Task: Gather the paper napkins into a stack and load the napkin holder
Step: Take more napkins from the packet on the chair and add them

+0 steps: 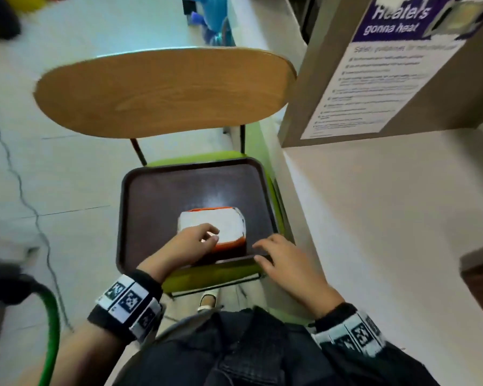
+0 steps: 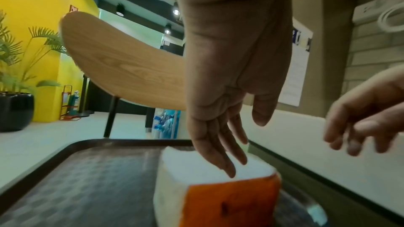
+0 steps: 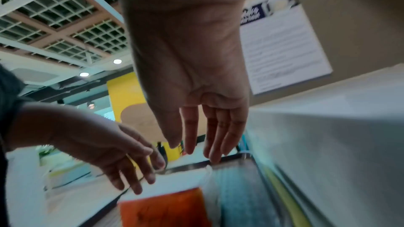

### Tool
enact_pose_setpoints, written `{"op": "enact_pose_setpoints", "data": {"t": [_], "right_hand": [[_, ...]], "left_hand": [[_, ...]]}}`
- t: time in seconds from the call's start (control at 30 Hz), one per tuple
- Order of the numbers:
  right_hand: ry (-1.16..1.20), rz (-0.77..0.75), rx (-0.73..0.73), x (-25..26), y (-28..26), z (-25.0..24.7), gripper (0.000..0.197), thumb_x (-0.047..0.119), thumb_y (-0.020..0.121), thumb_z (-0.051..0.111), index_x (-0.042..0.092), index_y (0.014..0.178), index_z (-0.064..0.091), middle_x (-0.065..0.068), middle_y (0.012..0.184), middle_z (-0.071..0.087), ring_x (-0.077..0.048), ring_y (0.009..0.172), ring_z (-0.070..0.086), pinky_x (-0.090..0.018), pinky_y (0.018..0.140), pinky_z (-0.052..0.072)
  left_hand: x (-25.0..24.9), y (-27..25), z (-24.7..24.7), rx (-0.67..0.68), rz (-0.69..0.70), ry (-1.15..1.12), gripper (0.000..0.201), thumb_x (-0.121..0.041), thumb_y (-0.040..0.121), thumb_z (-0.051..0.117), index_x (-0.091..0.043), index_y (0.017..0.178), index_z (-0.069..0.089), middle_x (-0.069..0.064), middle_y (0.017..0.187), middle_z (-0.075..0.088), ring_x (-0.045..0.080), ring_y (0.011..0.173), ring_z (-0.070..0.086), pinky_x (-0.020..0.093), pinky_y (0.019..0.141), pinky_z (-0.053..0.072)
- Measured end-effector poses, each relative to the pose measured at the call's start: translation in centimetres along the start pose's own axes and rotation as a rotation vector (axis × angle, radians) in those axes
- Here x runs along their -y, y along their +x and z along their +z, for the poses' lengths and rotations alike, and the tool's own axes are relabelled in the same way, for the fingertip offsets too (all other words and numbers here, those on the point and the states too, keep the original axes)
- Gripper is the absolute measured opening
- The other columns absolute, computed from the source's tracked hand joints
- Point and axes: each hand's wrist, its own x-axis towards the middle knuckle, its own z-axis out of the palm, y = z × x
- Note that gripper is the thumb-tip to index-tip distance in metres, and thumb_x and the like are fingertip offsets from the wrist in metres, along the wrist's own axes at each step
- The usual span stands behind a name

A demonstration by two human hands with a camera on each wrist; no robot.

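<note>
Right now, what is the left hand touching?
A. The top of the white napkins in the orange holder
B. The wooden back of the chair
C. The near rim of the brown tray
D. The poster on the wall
A: the left hand lays straight fingers on top of the white napkins standing in the orange holder, while the right hand is over the near rim of the brown tray.
</note>
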Motion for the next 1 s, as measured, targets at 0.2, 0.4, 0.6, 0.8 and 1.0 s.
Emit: {"op": "enact_pose_setpoints", "data": {"t": [0.2, 0.4, 0.6, 0.8, 1.0], "right_hand": [[-0.146, -0.030, -0.014, 2.9, 5.4, 4.8, 0.042, 0.034, 0.095, 0.050, 0.018, 0.134, 0.049, -0.005, 0.130, 0.053, -0.024, 0.115, 0.051, -0.037, 0.097, 0.045], [-0.259, 0.130, -0.152, 3.7, 6.5, 7.1, 0.042, 0.040, 0.095, 0.047, 0.012, 0.125, 0.053, -0.008, 0.120, 0.059, -0.027, 0.106, 0.053, -0.037, 0.085, 0.046], [-0.221, 0.252, -0.177, 3.4, 7.1, 7.2, 0.047, 0.041, 0.097, 0.041, 0.012, 0.134, 0.047, -0.008, 0.121, 0.056, -0.027, 0.111, 0.052, -0.039, 0.091, 0.044], [-0.150, 0.301, -0.171, 3.0, 7.5, 7.2, 0.046, 0.040, 0.098, 0.040, 0.013, 0.133, 0.048, -0.009, 0.121, 0.056, -0.027, 0.111, 0.051, -0.039, 0.094, 0.042], [-0.032, 0.336, -0.188, 2.7, 8.1, 7.1, 0.049, 0.041, 0.093, 0.051, 0.017, 0.135, 0.046, -0.006, 0.123, 0.055, -0.025, 0.115, 0.051, -0.039, 0.098, 0.043]], "left_hand": [[3.6, 2.8, 0.5, -0.127, 0.131, 0.248, 0.036, -0.023, 0.098, 0.048, -0.014, 0.131, 0.058, 0.010, 0.136, 0.056, 0.026, 0.125, 0.052, 0.038, 0.107, 0.041], [4.3, 6.3, 0.5, -0.043, 0.159, 0.473, 0.063, -0.038, 0.087, 0.059, -0.007, 0.140, 0.044, 0.017, 0.141, 0.051, 0.034, 0.128, 0.048, 0.043, 0.106, 0.039], [4.9, 8.7, -0.4, 0.028, 0.168, 0.395, 0.078, -0.049, 0.077, 0.072, -0.011, 0.140, 0.045, 0.014, 0.139, 0.055, 0.031, 0.125, 0.051, 0.041, 0.105, 0.042], [5.1, 9.3, -0.4, -0.016, 0.199, 0.244, 0.066, -0.035, 0.076, 0.078, -0.016, 0.135, 0.055, 0.011, 0.123, 0.057, 0.028, 0.115, 0.053, 0.034, 0.098, 0.042], [5.9, 9.8, -0.4, 0.001, 0.250, 0.186, 0.054, -0.030, 0.078, 0.076, -0.015, 0.127, 0.059, 0.008, 0.121, 0.057, 0.025, 0.116, 0.048, 0.028, 0.092, 0.034]]}}
